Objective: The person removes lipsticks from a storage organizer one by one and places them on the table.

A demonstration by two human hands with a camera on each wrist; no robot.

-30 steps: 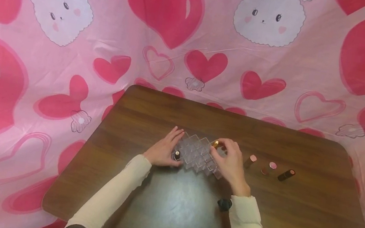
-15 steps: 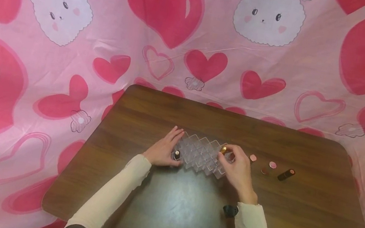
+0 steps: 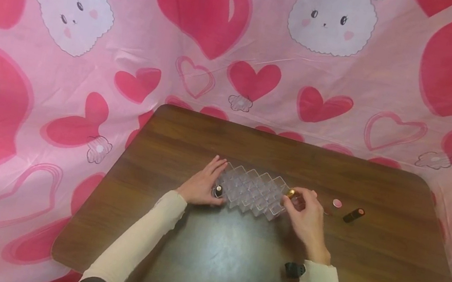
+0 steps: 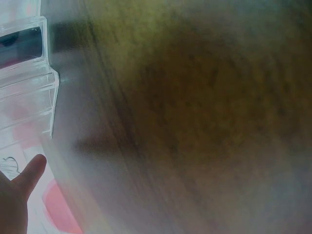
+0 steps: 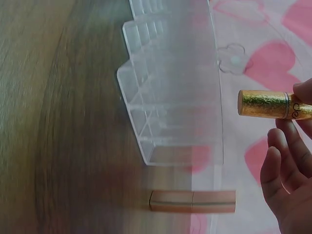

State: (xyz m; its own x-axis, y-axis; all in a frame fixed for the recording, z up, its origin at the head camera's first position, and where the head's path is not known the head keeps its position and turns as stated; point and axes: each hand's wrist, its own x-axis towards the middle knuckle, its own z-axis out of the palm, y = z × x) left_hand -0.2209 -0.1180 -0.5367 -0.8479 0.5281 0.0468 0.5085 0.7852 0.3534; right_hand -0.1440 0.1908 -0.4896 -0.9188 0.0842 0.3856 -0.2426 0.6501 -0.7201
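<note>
A clear acrylic lipstick organizer [image 3: 251,192] with diamond-shaped compartments stands mid-table. My left hand [image 3: 201,184] rests at its left end with fingers spread and extended; in the left wrist view the thumb [image 4: 33,170] points out straight near the organizer's edge. A black lipstick [image 3: 218,190] stands in the leftmost compartment beside that hand. At the organizer's right end, my right hand [image 3: 307,218] pinches a gold lipstick [image 5: 263,103] between thumb and fingers, held above the organizer's top edge. Its other fingers are loosely bent.
A rose-gold lipstick [image 5: 192,201] stands upright just past the organizer's right end, mostly hidden by my right hand in the head view. Farther right stand a pink-topped lipstick [image 3: 337,203] and a black lipstick tube [image 3: 354,215]. Pink heart-print cloth [image 3: 268,44] hangs behind the wooden table [image 3: 206,266].
My right hand has moved right along the organizer with the gold lipstick, from over its right part to its right end. My left hand has stayed in place.
</note>
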